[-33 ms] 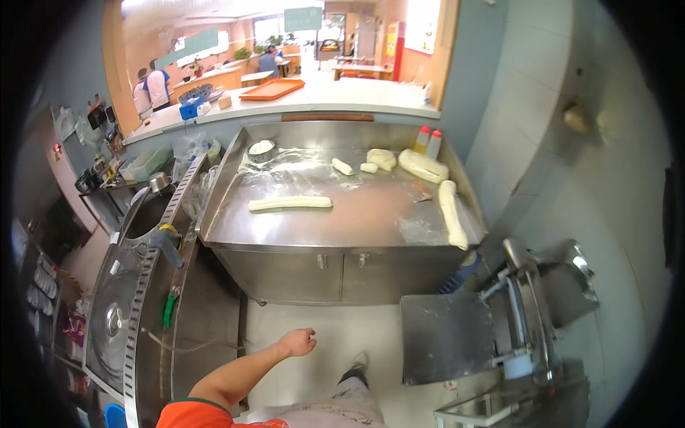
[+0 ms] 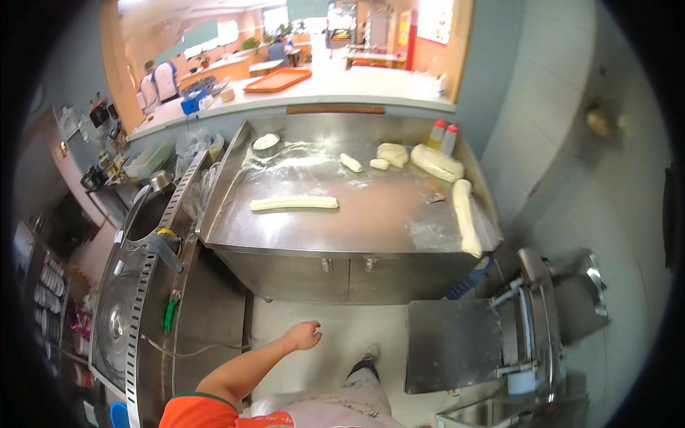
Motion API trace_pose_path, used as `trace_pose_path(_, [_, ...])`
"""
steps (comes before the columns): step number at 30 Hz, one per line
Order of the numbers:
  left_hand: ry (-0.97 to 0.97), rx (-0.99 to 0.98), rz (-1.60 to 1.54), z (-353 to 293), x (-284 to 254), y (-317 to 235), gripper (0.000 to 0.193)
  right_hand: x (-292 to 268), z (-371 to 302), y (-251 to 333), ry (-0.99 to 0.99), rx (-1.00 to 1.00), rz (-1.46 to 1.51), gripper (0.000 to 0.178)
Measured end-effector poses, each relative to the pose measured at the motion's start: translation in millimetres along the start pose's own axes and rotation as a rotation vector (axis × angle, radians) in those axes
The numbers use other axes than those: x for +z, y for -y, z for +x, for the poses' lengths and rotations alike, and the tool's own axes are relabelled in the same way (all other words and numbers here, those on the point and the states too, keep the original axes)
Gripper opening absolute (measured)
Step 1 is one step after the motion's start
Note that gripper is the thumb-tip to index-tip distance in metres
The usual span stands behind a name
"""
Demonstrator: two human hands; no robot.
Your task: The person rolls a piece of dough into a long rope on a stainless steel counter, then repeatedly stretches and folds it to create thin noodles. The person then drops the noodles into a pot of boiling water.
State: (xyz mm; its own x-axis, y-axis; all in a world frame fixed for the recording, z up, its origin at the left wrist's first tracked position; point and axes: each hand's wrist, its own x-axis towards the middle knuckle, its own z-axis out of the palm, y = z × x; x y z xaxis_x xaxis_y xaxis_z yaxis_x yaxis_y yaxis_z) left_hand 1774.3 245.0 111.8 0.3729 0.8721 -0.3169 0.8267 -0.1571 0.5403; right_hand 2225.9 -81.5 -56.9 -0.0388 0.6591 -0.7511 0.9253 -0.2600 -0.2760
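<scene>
My left hand (image 2: pixel 307 335) hangs over the floor in front of the steel worktable, fingers loosely curled, with nothing seen in them. My right hand is out of the picture. On the steel worktable (image 2: pixel 300 232) lies a long dough roll (image 2: pixel 294 204) at centre left. A thicker dough strip (image 2: pixel 465 217) runs along the right side, its near end at the front edge. Toward the back right sit a large dough loaf (image 2: pixel 437 164), a dough lump (image 2: pixel 393 155) and two small dough pieces, one of them oblong (image 2: pixel 350 162). A bowl of flour (image 2: pixel 266 145) stands back left, with flour scattered beside it.
Two squeeze bottles (image 2: pixel 442 137) with red caps stand in the table's back right corner. At right is a dough-rolling machine (image 2: pixel 524 328) with a flat metal tray (image 2: pixel 453 346). A steel stove counter (image 2: pixel 207 314) flanks my left. Beyond the serving ledge, an orange tray (image 2: pixel 278 80) and people are visible.
The view has shifted slightly, so the table and machine appear a little farther right. My left hand sits slightly higher and to the right in the picture. The dough has not moved on the table.
</scene>
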Motion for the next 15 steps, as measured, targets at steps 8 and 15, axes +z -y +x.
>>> trace_pose_path(8, [-0.249, -0.05, -0.078, 106, -75, 23, 0.044, -367, 231, 247, -0.725, -0.691, 0.308, 0.019])
trace_pose_path(15, [-0.75, 0.269, 0.335, 317, -259, 95, 0.056, -552, 322, 594, -0.786, -1.109, -0.001, 0.042])
